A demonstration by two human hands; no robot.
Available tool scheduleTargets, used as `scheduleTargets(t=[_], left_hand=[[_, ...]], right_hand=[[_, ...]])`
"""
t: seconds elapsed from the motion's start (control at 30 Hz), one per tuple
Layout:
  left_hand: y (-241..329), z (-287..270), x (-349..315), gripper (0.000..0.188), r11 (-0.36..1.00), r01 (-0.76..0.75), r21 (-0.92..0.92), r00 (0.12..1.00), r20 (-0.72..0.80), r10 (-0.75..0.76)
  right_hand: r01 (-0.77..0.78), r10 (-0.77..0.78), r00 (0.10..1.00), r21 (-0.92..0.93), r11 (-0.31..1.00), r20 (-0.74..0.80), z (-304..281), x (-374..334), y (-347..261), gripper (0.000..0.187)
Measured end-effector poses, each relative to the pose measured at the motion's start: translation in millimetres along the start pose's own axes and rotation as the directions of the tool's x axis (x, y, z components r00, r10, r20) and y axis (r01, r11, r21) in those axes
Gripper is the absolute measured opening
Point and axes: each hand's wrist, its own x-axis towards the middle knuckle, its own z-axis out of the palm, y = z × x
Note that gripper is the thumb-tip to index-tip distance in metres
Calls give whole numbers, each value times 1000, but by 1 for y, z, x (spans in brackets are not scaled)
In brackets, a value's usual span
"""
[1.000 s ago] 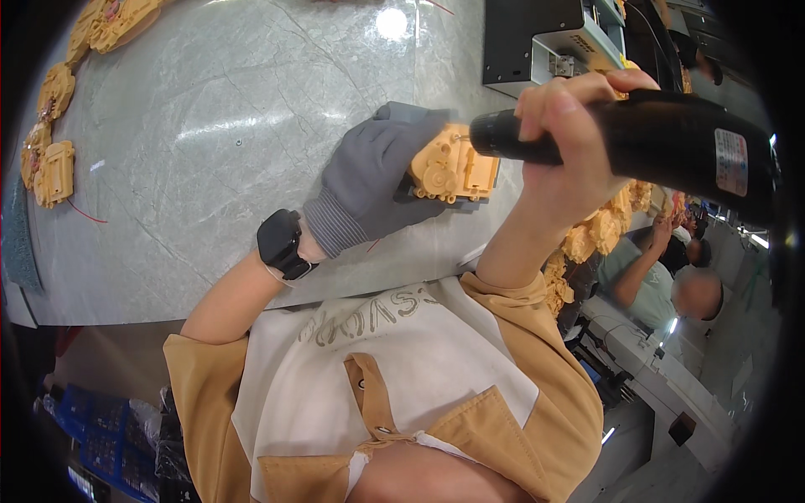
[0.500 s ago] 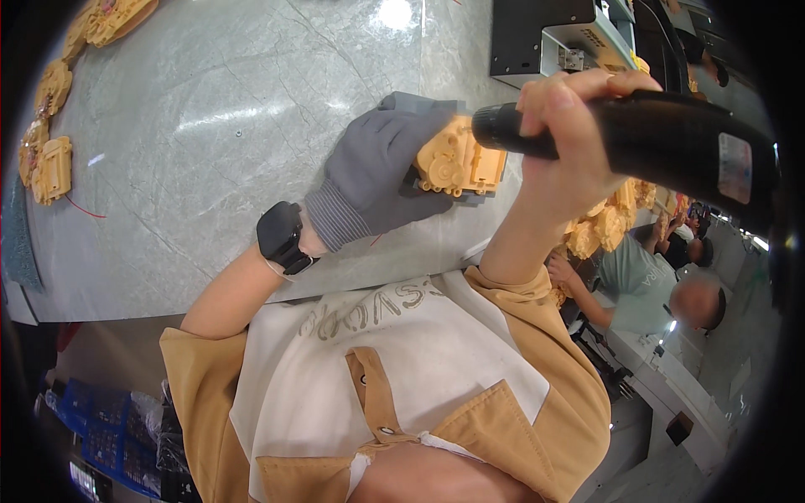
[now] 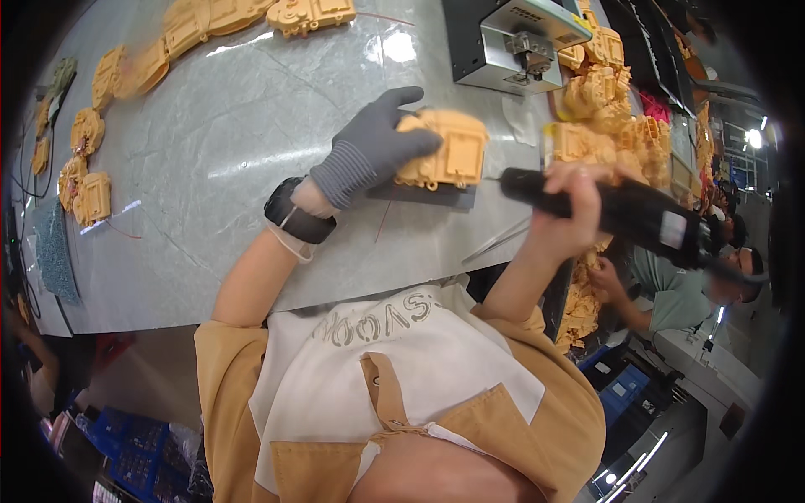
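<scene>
My left hand (image 3: 369, 138), in a grey glove, grips the left side of a yellow-orange plastic housing (image 3: 463, 155), thumb across its top and index finger stretched away. The housing is slightly blurred and looks raised off a dark grey block (image 3: 449, 198) on the table, though part of the block is hidden under it. My bare right hand (image 3: 573, 205) is wrapped around a black electric screwdriver (image 3: 646, 216). The tool lies nearly level, its thin bit pointing left, just short of the housing's right edge and apart from it.
A black and silver machine (image 3: 511, 50) stands at the far right of the grey table (image 3: 260, 210). More yellow housings (image 3: 599, 142) are heaped on the right; others (image 3: 210, 25) line the far left. A blue-green mat (image 3: 55, 251) lies left. A co-worker's hand (image 3: 605, 281) reaches into the right pile.
The screwdriver has drawn back from the housing, down and to the right. My left hand has shifted its grip, and the housing seems lifted from the block. The whole view has turned slightly.
</scene>
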Motion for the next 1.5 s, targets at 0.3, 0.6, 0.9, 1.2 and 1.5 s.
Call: scheduleTargets(t=[0.3,0.6,0.9,1.2,1.5], left_hand=[[11,-96,-199,32,544,-675,-498,528,-841,-115],[-147,-112,-379,34,222,-895,-386,78,-627,-775],[-30,-203,-261,50,554,469,688,187,-690,699],[-47,-322,-177,76,332,470,818,817,-545,187],[63,-60,-84,78,568,-398,720,866,92,491]], right_hand=[[17,-1,995,-165,986,96,-10,-28,28,49],[81,-59,991,-193,978,120,-9,-29,26,46],[75,-43,990,-247,966,131,-7,-29,24,43],[31,-20,998,-167,985,65,-17,-28,24,45],[-35,40,997,-74,997,70,-26,-25,26,45]])
